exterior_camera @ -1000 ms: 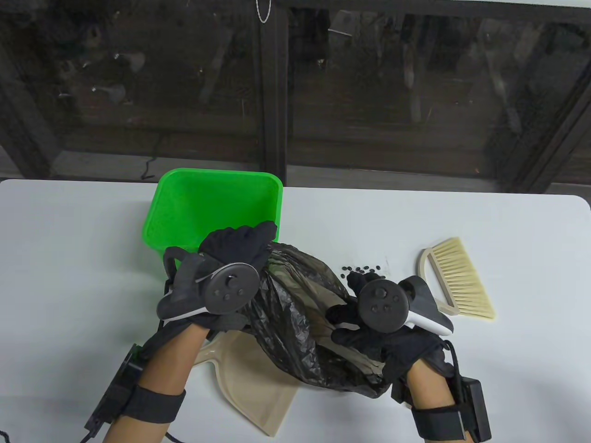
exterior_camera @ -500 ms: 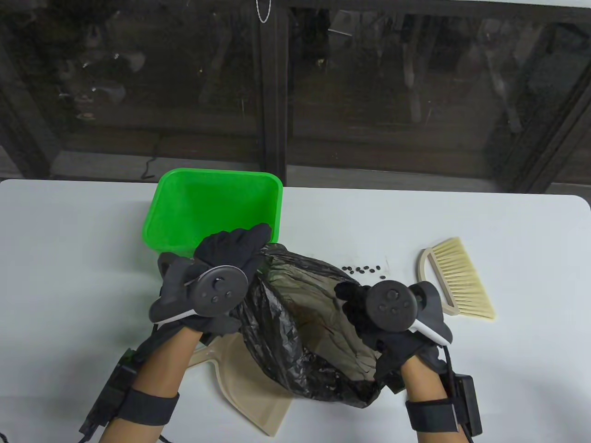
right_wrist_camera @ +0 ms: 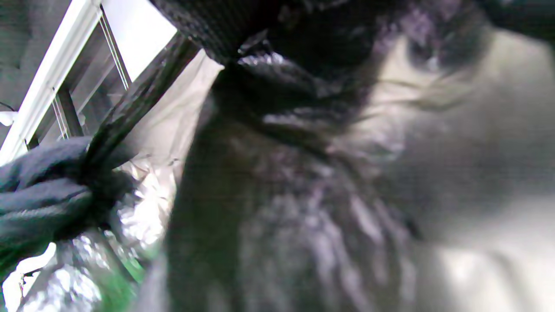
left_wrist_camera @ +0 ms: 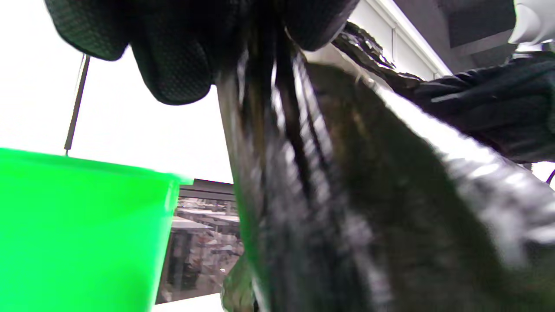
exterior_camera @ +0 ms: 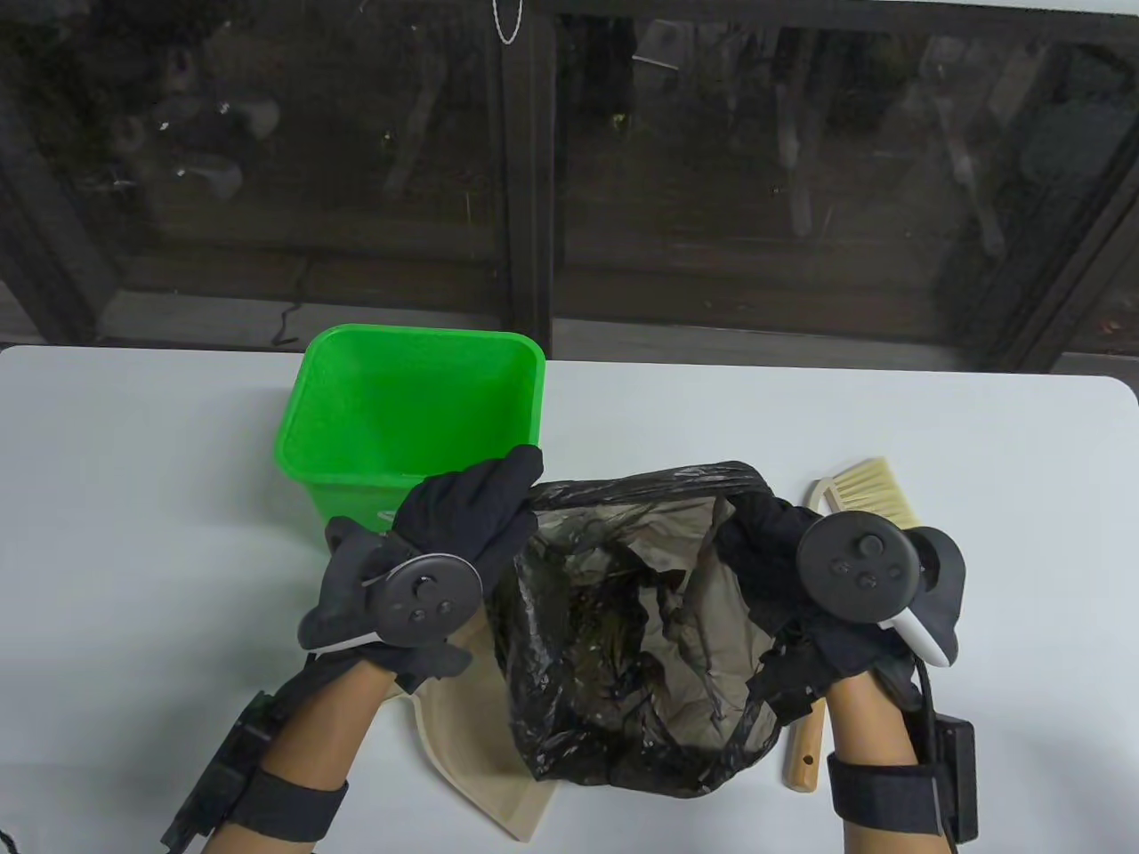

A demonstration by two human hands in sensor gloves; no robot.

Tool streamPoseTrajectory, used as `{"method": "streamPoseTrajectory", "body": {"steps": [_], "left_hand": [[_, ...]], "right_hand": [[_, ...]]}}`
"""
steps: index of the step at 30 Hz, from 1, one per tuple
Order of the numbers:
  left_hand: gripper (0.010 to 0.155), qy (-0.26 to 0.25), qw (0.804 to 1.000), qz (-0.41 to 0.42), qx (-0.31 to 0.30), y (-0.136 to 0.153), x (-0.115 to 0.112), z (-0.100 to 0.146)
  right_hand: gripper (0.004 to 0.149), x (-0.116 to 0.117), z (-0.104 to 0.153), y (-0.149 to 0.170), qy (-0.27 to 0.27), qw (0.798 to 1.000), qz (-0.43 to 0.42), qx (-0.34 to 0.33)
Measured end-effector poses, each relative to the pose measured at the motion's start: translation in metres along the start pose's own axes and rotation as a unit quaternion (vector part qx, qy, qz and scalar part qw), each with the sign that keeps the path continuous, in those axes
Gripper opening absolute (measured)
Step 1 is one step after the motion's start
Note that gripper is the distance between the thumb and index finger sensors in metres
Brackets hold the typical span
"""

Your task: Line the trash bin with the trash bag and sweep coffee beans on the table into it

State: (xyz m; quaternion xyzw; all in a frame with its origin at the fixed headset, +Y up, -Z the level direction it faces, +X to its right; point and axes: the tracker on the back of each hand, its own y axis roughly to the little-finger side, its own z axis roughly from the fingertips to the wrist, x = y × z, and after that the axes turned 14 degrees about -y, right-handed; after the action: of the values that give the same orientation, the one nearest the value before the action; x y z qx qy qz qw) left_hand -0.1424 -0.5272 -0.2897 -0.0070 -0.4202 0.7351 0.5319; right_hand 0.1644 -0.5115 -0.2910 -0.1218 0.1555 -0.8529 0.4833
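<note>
White surface (exterior_camera: 979,463) against a dark glazed wall. Green trash bin (exterior_camera: 400,400) stands upright at the far left-centre, unlined. Just in front of it and to its right, the black trash bag (exterior_camera: 623,623) is held up off the surface with its mouth stretched open. Left hand (exterior_camera: 463,525) has its grip closed on the bag's left rim, close by the bin's near right corner; left wrist view shows fingers (left_wrist_camera: 173,65) bunching the film. Right hand (exterior_camera: 783,551) grips the opposite rim, fingers curled round it. Beige dustpan (exterior_camera: 480,756) lies under the bag, partly covered. Brush (exterior_camera: 868,489) lies behind the right hand, its wooden handle showing below. Coffee beans hidden from view.
</note>
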Motion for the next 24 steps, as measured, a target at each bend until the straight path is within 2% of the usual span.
{"method": "streamPoseTrajectory", "body": {"steps": [3,9,14,19,24], "left_hand": [[0.068,0.004,1.0,0.03,-0.005,0.001,-0.002,0.007],[0.068,-0.006,0.997,0.073,-0.024,-0.001,-0.009,0.02],[0.063,0.035,0.991,0.119,-0.055,-0.011,-0.02,0.03],[0.061,0.069,0.986,0.131,-0.076,-0.025,-0.038,0.035],[0.061,0.085,0.979,0.177,-0.05,-0.028,-0.057,0.038]], "right_hand": [[0.055,-0.009,0.001,-0.002,0.013,1.0,0.0,0.0],[0.055,-0.031,0.0,-0.009,0.034,0.999,0.011,0.005],[0.055,-0.048,-0.003,-0.018,0.048,0.999,0.02,0.008],[0.056,-0.062,-0.001,-0.03,0.068,0.998,0.018,-0.008],[0.056,-0.075,0.006,-0.041,0.085,0.996,0.021,-0.028]]}}
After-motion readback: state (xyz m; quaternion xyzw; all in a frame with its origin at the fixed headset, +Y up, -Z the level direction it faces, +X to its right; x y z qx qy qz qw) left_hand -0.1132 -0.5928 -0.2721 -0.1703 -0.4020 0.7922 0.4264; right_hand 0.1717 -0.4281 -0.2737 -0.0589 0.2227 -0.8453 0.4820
